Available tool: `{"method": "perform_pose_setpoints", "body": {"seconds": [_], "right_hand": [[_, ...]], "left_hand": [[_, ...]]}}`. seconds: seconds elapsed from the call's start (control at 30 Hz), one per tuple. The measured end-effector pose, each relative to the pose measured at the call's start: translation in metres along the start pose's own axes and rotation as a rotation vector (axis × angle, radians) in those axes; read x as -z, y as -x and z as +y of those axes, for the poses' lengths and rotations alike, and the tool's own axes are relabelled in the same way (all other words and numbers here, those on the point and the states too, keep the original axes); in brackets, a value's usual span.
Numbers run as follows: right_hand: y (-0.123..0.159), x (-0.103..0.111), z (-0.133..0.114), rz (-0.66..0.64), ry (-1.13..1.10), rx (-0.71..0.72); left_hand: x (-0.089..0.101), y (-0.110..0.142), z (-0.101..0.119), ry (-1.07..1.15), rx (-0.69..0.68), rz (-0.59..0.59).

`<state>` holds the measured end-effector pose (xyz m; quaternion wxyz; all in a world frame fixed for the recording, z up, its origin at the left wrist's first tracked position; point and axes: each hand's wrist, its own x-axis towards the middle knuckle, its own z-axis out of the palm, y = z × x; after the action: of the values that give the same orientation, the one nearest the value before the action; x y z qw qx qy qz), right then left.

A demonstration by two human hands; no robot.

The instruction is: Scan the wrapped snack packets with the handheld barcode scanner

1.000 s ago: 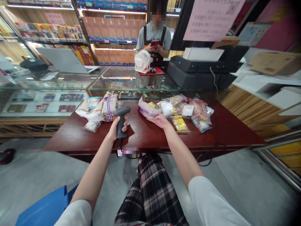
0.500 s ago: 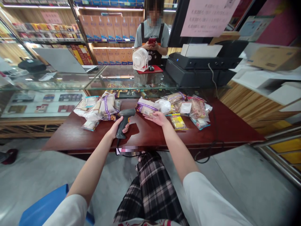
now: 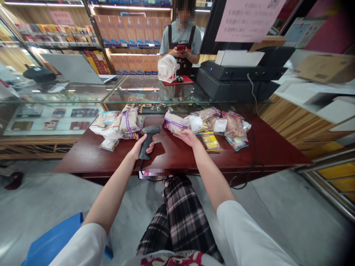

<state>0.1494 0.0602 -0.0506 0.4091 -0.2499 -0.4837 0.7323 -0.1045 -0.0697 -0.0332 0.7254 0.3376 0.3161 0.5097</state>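
My left hand is wrapped around the handle of a dark grey barcode scanner, its head turned right above the table. Its black cord hangs down over the table's front edge. My right hand grips the near end of a purple-banded bread pack, thumb on top and fingers partly hidden beneath. Just right of that pack lies a white wrapped item, with a yellow packet nearer me. Left of the scanner, a similar purple-banded pack rests among white and clear packets.
More wrapped food is piled on the right of the dark red table. Behind stands a glass counter with a white fan and a black cash drawer. A person across it holds a red phone.
My right hand has gone from fingers stretched along the bread pack to gripping its near end, and the pack has tilted slightly. The scanner stays in my left hand, almost unmoved.
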Motion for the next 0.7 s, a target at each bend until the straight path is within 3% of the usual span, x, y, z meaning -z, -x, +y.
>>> {"method": "perform_pose_setpoints", "body": {"seconds": [0.1, 0.17, 0.23, 0.33, 0.4, 0.53, 0.6, 0.7], "right_hand": [[-0.004, -0.003, 0.001, 0.202, 0.423, 0.282], [-0.002, -0.003, 0.0, 0.241, 0.781, 0.408], [0.003, -0.003, 0.0, 0.219, 1.118, 0.402], [0.016, -0.009, -0.002, 0.205, 1.45, 0.228], [0.024, -0.016, -0.005, 0.224, 1.534, 0.182], [0.032, -0.029, -0.012, 0.151, 1.624, 0.249], [0.032, -0.03, -0.015, 0.097, 1.651, 0.168], [0.029, -0.03, -0.016, 0.157, 1.66, 0.07]], "left_hand": [[0.0, 0.001, 0.003, 0.041, -0.047, 0.055], [0.0, 0.003, 0.004, 0.057, -0.087, 0.08], [0.0, 0.006, 0.005, 0.055, -0.114, 0.095], [-0.003, 0.011, 0.004, 0.016, -0.153, 0.12], [-0.004, 0.015, 0.003, -0.023, -0.211, 0.149], [0.005, 0.024, 0.01, -0.088, -0.38, 0.265], [0.018, 0.03, 0.02, -0.136, -0.476, 0.415], [0.041, 0.041, 0.045, -0.308, -0.647, 0.613]]}}
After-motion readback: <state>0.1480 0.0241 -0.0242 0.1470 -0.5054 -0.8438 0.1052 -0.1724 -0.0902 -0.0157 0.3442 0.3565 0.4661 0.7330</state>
